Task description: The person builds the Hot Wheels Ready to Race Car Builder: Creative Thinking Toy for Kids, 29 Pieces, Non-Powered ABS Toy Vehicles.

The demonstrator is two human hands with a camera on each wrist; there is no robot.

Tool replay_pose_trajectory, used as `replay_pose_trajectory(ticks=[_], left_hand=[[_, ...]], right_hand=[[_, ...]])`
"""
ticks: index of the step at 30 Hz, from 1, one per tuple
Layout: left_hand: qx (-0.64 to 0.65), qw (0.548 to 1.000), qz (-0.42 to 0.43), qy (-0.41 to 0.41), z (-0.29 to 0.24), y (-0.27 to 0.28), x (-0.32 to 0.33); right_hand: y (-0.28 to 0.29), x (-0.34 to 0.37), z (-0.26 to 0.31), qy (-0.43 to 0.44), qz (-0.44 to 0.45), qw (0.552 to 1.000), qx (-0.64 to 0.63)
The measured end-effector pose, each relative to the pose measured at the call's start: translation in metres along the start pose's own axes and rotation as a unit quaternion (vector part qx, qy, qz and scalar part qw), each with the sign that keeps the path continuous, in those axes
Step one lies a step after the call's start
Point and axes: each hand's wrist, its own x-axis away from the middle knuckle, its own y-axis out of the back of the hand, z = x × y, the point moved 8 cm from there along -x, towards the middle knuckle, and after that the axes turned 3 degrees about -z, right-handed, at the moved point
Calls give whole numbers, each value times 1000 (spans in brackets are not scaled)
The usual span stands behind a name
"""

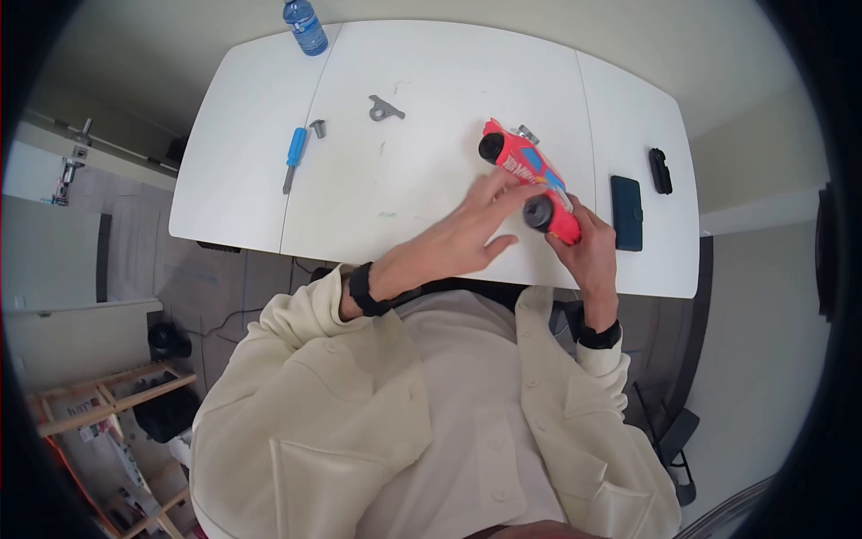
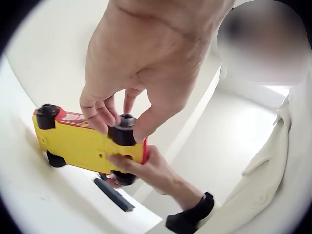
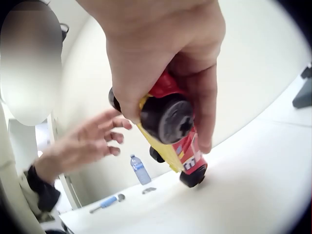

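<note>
A red toy car (image 1: 519, 154) with blue windows, black wheels and a silver engine piece is held tilted over the near right part of the table. My right hand (image 1: 588, 253) grips its near end, thumb on the yellow underside (image 2: 73, 142) and fingers along the red body. Close by that end is my left hand (image 1: 449, 238), its fingers extended beside the near wheel (image 1: 539, 212) and its thumb spread apart. In the right wrist view, the left hand (image 3: 80, 146) shows loosely spread fingers with nothing between them.
On the white table (image 1: 431, 72) lie a blue-handled screwdriver (image 1: 295, 153), a grey screw-shaped piece (image 1: 318, 128) and a grey winged piece (image 1: 386, 110). A water bottle (image 1: 305, 29) stands at the far left edge. A dark teal wallet-like case (image 1: 627, 214) and a small black object (image 1: 660, 171) are at right.
</note>
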Motion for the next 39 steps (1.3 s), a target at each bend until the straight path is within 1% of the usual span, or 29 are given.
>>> replay_pose_trajectory(ticks=[1, 2, 3, 4, 6, 7, 8, 10, 11, 12, 13, 14, 15, 17, 18, 20, 21, 22, 24, 25, 26, 28, 29, 33, 35, 36, 38, 39], left_hand=[[-120, 992, -31, -16, 3, 8, 0], [-238, 969, -61, -32, 7, 15, 0], [-228, 972, -46, 8, 22, 18, 2], [-229, 972, -45, 5, 23, 24, 1], [-310, 949, -45, -21, 21, 31, 5], [-365, 930, -43, -10, 24, 35, 8], [-362, 931, -40, -8, 29, 36, 12], [-351, 935, -49, 19, 47, 45, 19], [-350, 935, -48, 22, 50, 51, 23], [-362, 931, -22, 48, 59, 56, 28], [-374, 925, 1, 71, 65, 61, 33], [-374, 924, -2, 74, 67, 70, 37], [-381, 922, 5, 72, 69, 77, 40], [-389, 918, 8, 74, 72, 91, 47], [-403, 911, 20, 85, 76, 97, 51], [-417, 903, 30, 98, 82, 108, 59], [-427, 897, 37, 108, 87, 114, 64], [-437, 890, 44, 119, 91, 118, 69], [-442, 885, 55, 136, 93, 127, 78], [-447, 879, 67, 152, 96, 130, 83], [-448, 878, 65, 154, 96, 134, 87], [-442, 877, 77, 175, 100, 137, 94], [-443, 876, 73, 176, 101, 139, 98], [-439, 875, 67, 195, 105, 146, 107], [-433, 876, 64, 203, 106, 147, 110], [-427, 879, 58, 202, 106, 147, 111], [-420, 883, 50, 202, 106, 146, 111], [-415, 885, 49, 204, 106, 146, 111]], right_hand=[[-4, -2, -9, -66, 56, 995, -55], [-11, -1, -16, -132, 110, 979, -108], [-13, -2, -18, -147, 89, 971, -168], [-17, -3, -19, -147, 86, 971, -167], [-43, 8, -29, -240, 120, 922, -278], [-55, 10, -25, -238, 132, 914, -300], [-62, 10, -24, -242, 134, 913, -299], [-94, 15, -14, -321, 207, 829, -409], [-102, 14, -2, -367, 248, 783, -436], [-107, 10, 5, -369, 252, 781, -437], [-113, 9, 11, -384, 272, 766, -438], [-120, 6, 15, -399, 293, 751, -438], [-126, 0, 15, -396, 297, 751, -437], [-141, -7, 18, -321, 414, 776, -353], [-144, -13, 13, -317, 417, 775, -353], [-140, -36, 23, -183, 422, 817, -347], [-139, -47, 17, -181, 413, 839, -305], [-140, -60, 19, -179, 414, 839, -304], [-136, -97, 30, -43, 365, 906, -208], [-137, -112, 43, -4, 357, 919, -169], [-148, -123, 47, -1, 358, 918, -170], [-164, -143, 64, 104, 312, 923, -202], [-177, -150, 71, 114, 324, 914, -217], [-220, -167, 96, 161, 334, 904, -213], [-235, -168, 101, 177, 336, 909, -172], [-246, -167, 100, 179, 338, 908, -173], [-250, -170, 106, 258, 246, 923, -143], [-257, -171, 104, 260, 248, 922, -144]])
